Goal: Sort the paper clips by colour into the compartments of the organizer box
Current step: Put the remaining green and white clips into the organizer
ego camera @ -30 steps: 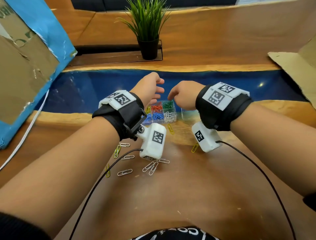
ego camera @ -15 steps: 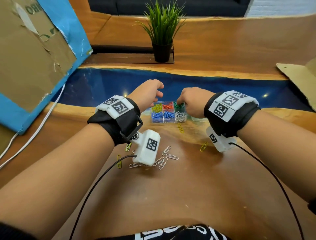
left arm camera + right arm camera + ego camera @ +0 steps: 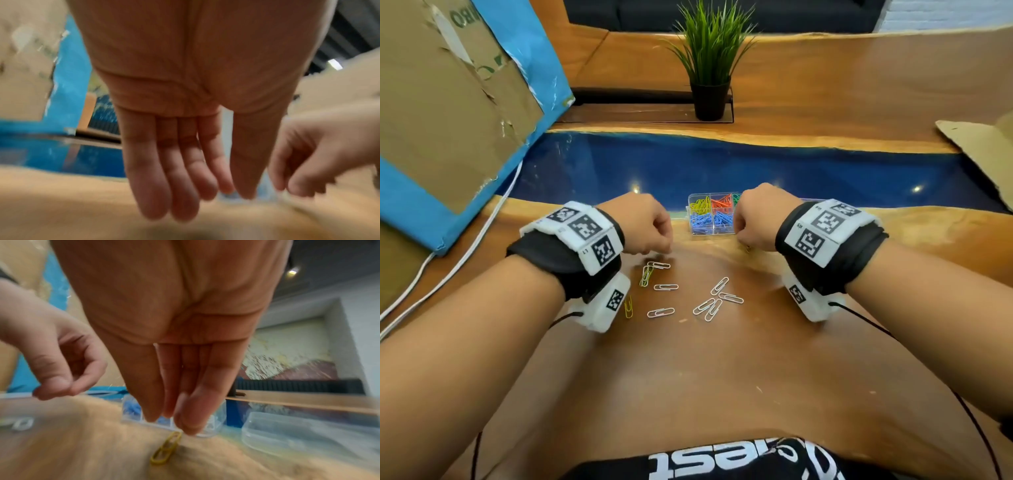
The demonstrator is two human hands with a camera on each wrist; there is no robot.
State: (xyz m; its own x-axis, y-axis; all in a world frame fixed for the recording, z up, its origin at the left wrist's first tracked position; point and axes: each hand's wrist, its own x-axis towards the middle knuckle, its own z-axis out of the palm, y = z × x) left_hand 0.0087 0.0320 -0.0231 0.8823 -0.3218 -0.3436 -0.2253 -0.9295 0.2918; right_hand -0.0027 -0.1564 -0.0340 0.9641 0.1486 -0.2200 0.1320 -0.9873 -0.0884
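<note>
The clear organizer box (image 3: 702, 232) sits at the edge of the blue strip, with yellow, red, green and blue clips in separate compartments. My left hand (image 3: 664, 244) hangs just left of the box, fingers straight and empty (image 3: 195, 203). My right hand (image 3: 744, 240) is at the box's front right corner and hides its right compartments. Its fingertips (image 3: 191, 426) point down at the far end of a yellow clip (image 3: 165, 448) lying on the wood. Several white clips (image 3: 714, 301) and a yellow clip (image 3: 629, 306) lie loose nearer to me.
The box's clear lid (image 3: 287, 434) lies just right of the box. A potted plant (image 3: 710, 61) stands at the back, a blue-and-cardboard box (image 3: 448, 113) with a white cable at the left, and cardboard (image 3: 983, 147) at the right.
Both hands have come back from above the box and dropped toward the wood in front of it. The right hand's fingers now reach the yellow clip.
</note>
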